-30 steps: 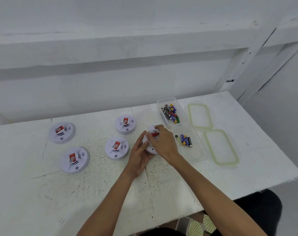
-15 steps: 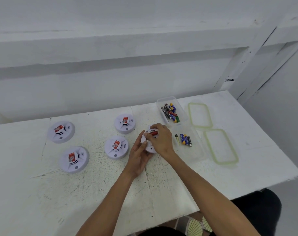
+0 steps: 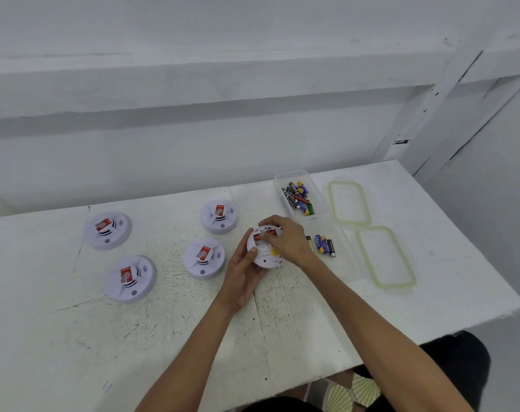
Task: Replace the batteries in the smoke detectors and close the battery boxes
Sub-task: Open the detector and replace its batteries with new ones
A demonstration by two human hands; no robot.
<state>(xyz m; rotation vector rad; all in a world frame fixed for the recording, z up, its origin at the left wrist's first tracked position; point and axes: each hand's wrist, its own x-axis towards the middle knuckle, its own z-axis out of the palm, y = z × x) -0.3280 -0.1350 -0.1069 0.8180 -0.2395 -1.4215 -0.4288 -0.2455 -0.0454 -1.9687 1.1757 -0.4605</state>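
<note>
Both hands are on one smoke detector (image 3: 264, 258), which is turned back-side up and lifted just off the white table (image 3: 282, 337). The left hand (image 3: 243, 278) cradles it from the near-left. Its thumb lies on the rim and its fingers are curled underneath, so that is a firm hold. The right hand (image 3: 290, 242) comes over the far edge with its fingers bent, and thumb and forefinger pinch a red battery (image 3: 263, 235) sitting in the open slot on the far side of the back.

Left of the left hand, the closest detector (image 3: 204, 257) sits face up just beside the knuckles, with a red label on top. The back detector (image 3: 219, 216) lies beyond it, near the right hand's fingertips. Well out to the left are the far-left detector (image 3: 107, 230) and the near-left detector (image 3: 131, 278), both face up and showing the same red label.

Just right of the right wrist is the near box (image 3: 346, 264), clear plastic and open, with a few loose batteries (image 3: 324, 245) inside against its left wall. Beyond the right hand stands the far box (image 3: 291, 174), also open, with a mixed pile of batteries (image 3: 298, 198). Further right, two clear green-rimmed lids lie flat on the table. The far lid (image 3: 331, 200) is beside the far box, and the near lid (image 3: 363, 257) is beside the near box.
</note>
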